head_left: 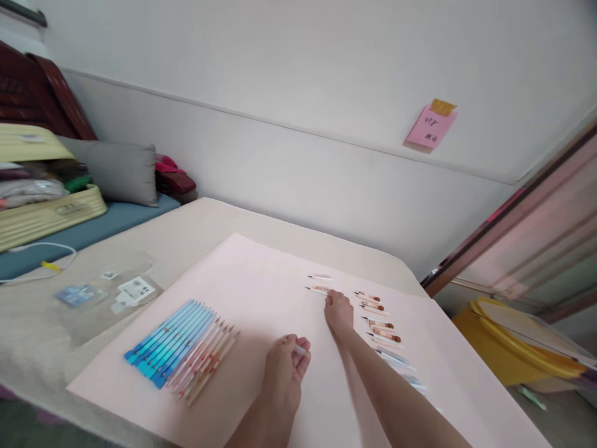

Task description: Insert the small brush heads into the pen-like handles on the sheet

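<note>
We see the left hand (288,362) near the middle, its fingers curled in and closed around a small white piece (300,350). Farther off and to its right, the right hand (339,308) has its fingers drawn together at the right end of a slim pen (317,289); we cannot tell whether they pinch it or only rest there. Just beyond lies another pale pen (320,277). To the right of that hand, we find a slanting column of patterned pens (383,336), dark tips toward the left. On the left, blue pencils (170,342) lie side by side next to pink pencils (205,361), points to the far side. All these rest on a pale pink sheet (261,274) over a beige cover (289,225). Clear packaging (116,298) lies left of the sheet. Around us stand a white wall (280,74) with a pink note (430,127), a grey cushion (124,171) at far left and a yellow tub (494,348) at right.
</note>
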Tool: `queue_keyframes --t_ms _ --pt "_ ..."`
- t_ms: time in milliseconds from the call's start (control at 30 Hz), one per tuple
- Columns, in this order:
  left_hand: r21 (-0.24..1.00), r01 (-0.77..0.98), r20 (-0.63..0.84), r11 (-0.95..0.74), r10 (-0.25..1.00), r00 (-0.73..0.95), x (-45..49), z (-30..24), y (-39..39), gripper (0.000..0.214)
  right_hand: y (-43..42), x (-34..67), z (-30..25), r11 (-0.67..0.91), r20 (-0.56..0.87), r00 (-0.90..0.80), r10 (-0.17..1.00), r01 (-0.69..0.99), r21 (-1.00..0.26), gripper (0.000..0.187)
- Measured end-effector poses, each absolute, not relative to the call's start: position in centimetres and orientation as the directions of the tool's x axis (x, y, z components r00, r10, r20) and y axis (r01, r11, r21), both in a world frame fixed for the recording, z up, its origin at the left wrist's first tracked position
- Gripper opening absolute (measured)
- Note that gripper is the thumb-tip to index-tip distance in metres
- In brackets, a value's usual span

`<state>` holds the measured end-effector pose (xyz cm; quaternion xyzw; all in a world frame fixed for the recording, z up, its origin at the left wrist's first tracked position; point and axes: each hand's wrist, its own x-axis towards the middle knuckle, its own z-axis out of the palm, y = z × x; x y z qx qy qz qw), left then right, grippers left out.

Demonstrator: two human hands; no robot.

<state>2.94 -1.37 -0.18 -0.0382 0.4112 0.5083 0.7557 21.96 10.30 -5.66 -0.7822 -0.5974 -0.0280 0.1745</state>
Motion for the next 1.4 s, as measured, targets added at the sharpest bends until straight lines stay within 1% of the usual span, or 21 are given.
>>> queue_keyframes --t_ms 133,267,367,433,467,533,600,667,733,800,900,1033,1133,1267,1400 --pt "0.358 -0.810 -0.650 0.464 0.747 0.141 2.6 -0.2 -1.4 0.007 9.7 21.3 -5.8 -0.186 0.267 0.241 0.933 0.959 -0.213 0.023" --pt "0.353 -0.837 -0.642 0.419 0.759 0.109 2.4 -0.3 -1.2 0.007 7.7 19.9 -4.2 -0.178 0.292 0.245 0.925 0.955 -0.236 0.020" --pt "0.350 -0.861 -0.633 0.370 0.770 0.073 1.7 -0.1 -0.5 0.007 4.2 18.0 -2.1 -0.118 0.309 0.218 0.926 0.943 -0.311 0.023" --pt "0.343 -0.880 -0.632 0.329 0.774 0.043 1.0 0.1 0.1 0.006 1.1 16.6 -0.5 0.011 0.360 0.185 0.914 0.878 -0.478 0.022" --pt "0.339 -0.889 -0.630 0.309 0.776 0.029 0.6 0.2 0.3 0.006 -0.5 15.9 0.2 0.067 0.386 0.165 0.907 0.851 -0.521 0.021" --pt "0.334 -0.900 -0.626 0.278 0.779 0.008 -0.1 0.3 0.8 0.006 -3.4 14.9 1.3 0.148 0.431 0.125 0.894 0.825 -0.545 0.020" --pt "0.334 -0.907 -0.619 0.257 0.785 -0.005 -0.6 0.3 1.0 0.006 -5.3 14.2 1.9 0.205 0.486 0.071 0.871 0.847 -0.491 0.019" --pt "0.336 -0.911 -0.607 0.240 0.795 -0.014 -0.8 0.1 1.0 0.006 -6.1 14.1 1.8 0.241 0.529 0.012 0.849 0.881 -0.406 0.019" --pt "0.345 -0.909 -0.598 0.236 0.801 -0.019 -0.8 0.0 1.0 0.006 -6.3 14.2 1.3 0.266 0.549 -0.042 0.835 0.904 -0.335 0.018" --pt "0.359 -0.898 -0.600 0.256 0.800 -0.012 -0.5 -0.2 1.0 0.006 -6.2 14.5 0.9 0.281 0.553 -0.074 0.830 0.912 -0.298 0.018" --pt "0.392 -0.878 -0.597 0.274 0.802 -0.016 -0.1 -0.6 1.0 0.006 -6.2 15.0 0.9 0.306 0.559 -0.115 0.821 0.916 -0.261 0.018" --pt "0.430 -0.868 -0.577 0.248 0.815 -0.052 -0.1 -0.8 1.1 0.006 -6.6 15.8 1.5 0.303 0.584 -0.133 0.801 0.931 -0.204 0.019" --pt "0.455 -0.853 -0.553 0.256 0.832 -0.045 0.0 -0.7 0.9 0.006 -6.8 16.1 1.8 0.280 0.550 -0.129 0.825 0.939 -0.201 0.020" --pt "0.534 -0.798 -0.488 0.279 0.873 -0.021 0.8 -0.4 -0.1 0.008 -6.9 16.2 1.8 0.270 0.527 -0.123 0.841 0.939 -0.211 0.022" --pt "0.601 -0.757 -0.414 0.255 0.910 -0.022 1.9 -0.1 -1.2 0.008 -7.0 15.9 1.6 0.274 0.529 -0.148 0.836 0.947 -0.168 0.023"
